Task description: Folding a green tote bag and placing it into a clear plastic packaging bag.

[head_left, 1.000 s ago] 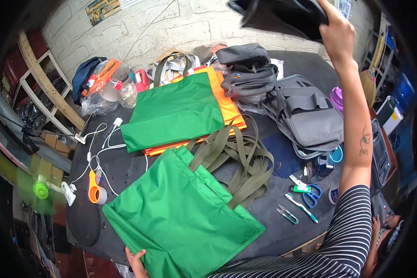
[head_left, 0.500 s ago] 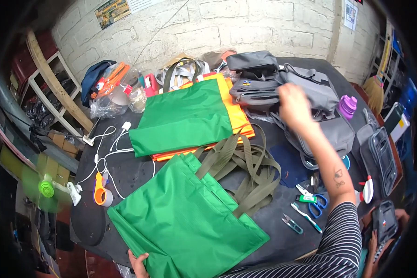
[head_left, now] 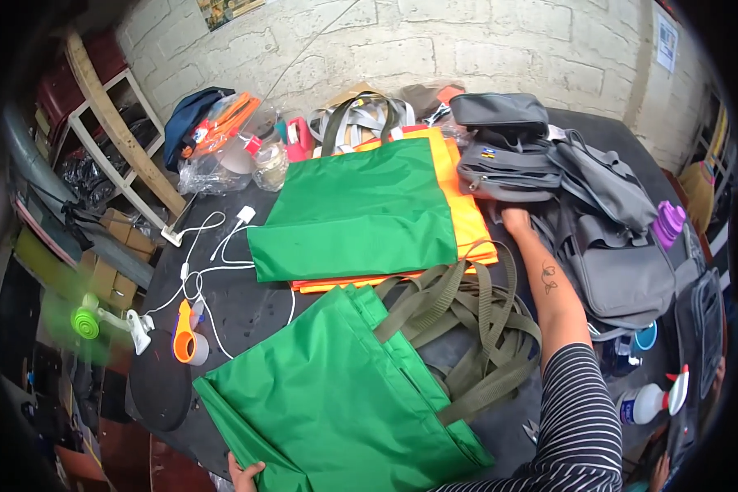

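Note:
My left hand (head_left: pixel 244 474) pinches the lower left edge of a green tote bag (head_left: pixel 328 394), part of a small stack lying flat at the front of the table. Olive webbing handles (head_left: pixel 467 320) spill from the stack's right side. My right arm stretches forward past them. At its end, my right hand (head_left: pixel 515 220) is tucked against the near underside of a pile of grey bags (head_left: pixel 508 168), and its fingers are hidden there. Another green tote bag (head_left: pixel 357 209) lies folded farther back, over several orange bags (head_left: pixel 467 217).
A tape dispenser (head_left: pixel 189 344), white cables (head_left: pixel 197 279) and a clip-on green fan (head_left: pixel 86 322) are at the left. Plastic-wrapped items (head_left: pixel 217 164) sit at the back left. On the right are a purple bottle (head_left: pixel 669 223) and a spray bottle (head_left: pixel 644 403). A block wall (head_left: pixel 467 49) stands behind.
My right hand has come down from above the grey bags to their near lower edge. The left hand keeps its hold on the green bag. The whole view has shifted slightly.

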Demonstrator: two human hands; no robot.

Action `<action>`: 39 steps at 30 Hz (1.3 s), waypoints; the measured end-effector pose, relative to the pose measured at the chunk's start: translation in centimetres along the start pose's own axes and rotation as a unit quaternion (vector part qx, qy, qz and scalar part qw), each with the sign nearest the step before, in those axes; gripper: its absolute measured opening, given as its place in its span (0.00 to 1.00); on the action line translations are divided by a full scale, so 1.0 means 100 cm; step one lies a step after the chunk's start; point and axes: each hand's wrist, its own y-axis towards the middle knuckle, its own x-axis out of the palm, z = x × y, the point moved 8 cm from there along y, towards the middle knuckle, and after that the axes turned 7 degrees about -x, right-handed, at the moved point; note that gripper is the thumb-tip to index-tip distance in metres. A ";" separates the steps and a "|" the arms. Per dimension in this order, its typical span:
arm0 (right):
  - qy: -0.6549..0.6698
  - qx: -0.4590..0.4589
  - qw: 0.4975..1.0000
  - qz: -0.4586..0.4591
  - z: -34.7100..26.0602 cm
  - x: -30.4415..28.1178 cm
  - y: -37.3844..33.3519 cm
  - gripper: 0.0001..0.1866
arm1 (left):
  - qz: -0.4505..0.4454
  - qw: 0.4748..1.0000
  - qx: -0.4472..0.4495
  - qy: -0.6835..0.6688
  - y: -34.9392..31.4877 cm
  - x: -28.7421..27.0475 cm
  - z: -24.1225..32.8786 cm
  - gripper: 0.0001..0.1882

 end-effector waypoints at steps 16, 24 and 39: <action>-0.126 -0.015 0.992 0.003 0.005 0.019 0.024 0.24 | 0.023 0.999 -0.012 0.018 -0.012 0.002 0.008 0.42; -0.098 -0.006 0.995 -0.003 0.000 0.029 0.016 0.25 | 0.049 0.998 -0.007 0.041 -0.016 -0.003 0.010 0.41; -0.116 -0.099 0.969 0.193 0.006 -0.020 -0.021 0.18 | 0.067 0.989 -0.024 0.131 -0.020 0.017 0.032 0.44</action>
